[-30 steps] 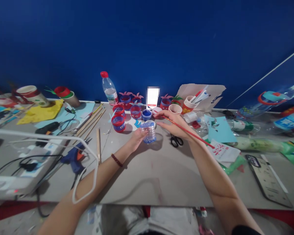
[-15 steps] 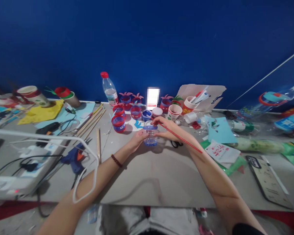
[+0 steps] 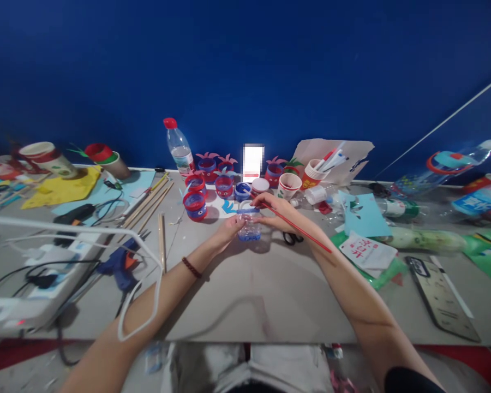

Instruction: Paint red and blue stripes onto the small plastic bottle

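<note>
A small clear plastic cup (image 3: 249, 225) with blue paint at its rim and base stands between my hands at the middle of the table. My left hand (image 3: 231, 228) grips its left side. My right hand (image 3: 272, 210) is at its right side, with the thumb near the cup and the fingers closed round a thin red brush (image 3: 297, 226), whose handle points back over my right forearm. Just behind the cup are a pot of blue paint (image 3: 243, 191) and a white-topped pot (image 3: 261, 187). The brush tip is hard to make out.
Red and blue painted cups (image 3: 195, 206) and a red-capped bottle (image 3: 178, 144) stand behind on the left. A glue gun (image 3: 120, 265), power strip (image 3: 61, 289) and white cable lie left. Scissors (image 3: 292, 238), plastic bottles and a phone (image 3: 442, 297) lie right.
The whole view has shifted slightly, so things appear a little further left and up. Both hands keep their places at the clear cup, and the brush stays in my right hand.
</note>
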`<state>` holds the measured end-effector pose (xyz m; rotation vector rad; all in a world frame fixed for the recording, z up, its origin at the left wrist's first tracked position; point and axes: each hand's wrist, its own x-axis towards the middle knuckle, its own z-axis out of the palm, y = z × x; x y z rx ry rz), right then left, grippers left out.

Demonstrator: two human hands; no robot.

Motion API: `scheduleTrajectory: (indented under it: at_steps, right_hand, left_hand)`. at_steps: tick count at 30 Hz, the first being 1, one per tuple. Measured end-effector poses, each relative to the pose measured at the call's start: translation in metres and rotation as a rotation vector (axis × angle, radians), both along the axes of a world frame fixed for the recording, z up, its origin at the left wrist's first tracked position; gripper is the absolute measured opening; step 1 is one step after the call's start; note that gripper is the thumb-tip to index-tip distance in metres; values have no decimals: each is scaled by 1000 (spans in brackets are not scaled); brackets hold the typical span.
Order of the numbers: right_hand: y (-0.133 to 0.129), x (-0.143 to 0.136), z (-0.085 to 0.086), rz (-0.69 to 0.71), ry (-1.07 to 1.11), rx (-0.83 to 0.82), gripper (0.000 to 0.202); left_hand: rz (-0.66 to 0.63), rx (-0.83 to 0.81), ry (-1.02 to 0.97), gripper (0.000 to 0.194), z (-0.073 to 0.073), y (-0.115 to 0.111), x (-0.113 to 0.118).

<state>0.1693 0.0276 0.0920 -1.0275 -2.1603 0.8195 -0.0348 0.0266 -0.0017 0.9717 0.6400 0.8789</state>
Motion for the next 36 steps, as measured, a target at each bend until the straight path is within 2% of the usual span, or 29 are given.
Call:
scheduleTrajectory:
  at_steps: [6,11,15,19,24,30,36]
  right_hand:
    - [1,1,0,-6,32,-32,35]
    - [3,-1,-3,-25,46,6,37]
    - [-2,-3,9,-122,146,40,23]
    - [-11,2,26,-202,275,41,21]
    - [-16,11,37,-219,311,48,20]
    - [-19,14,40,-203,290,73,19]
    - [-24,10,44,-185,344,39,21]
  left_hand:
    - [-20,17,-43,72,-9,1,1]
    - [-48,-86,-94,58,-3,4,-4]
    - [70,-269,-264,43,6,6,-11]
    - [81,-398,-365,55,14,3,-11]
    - [8,-400,-383,54,22,-5,-7]
    - [-45,-431,-406,56,24,-8,-6]
    - [55,-375,-395,49,15,-5,-6]
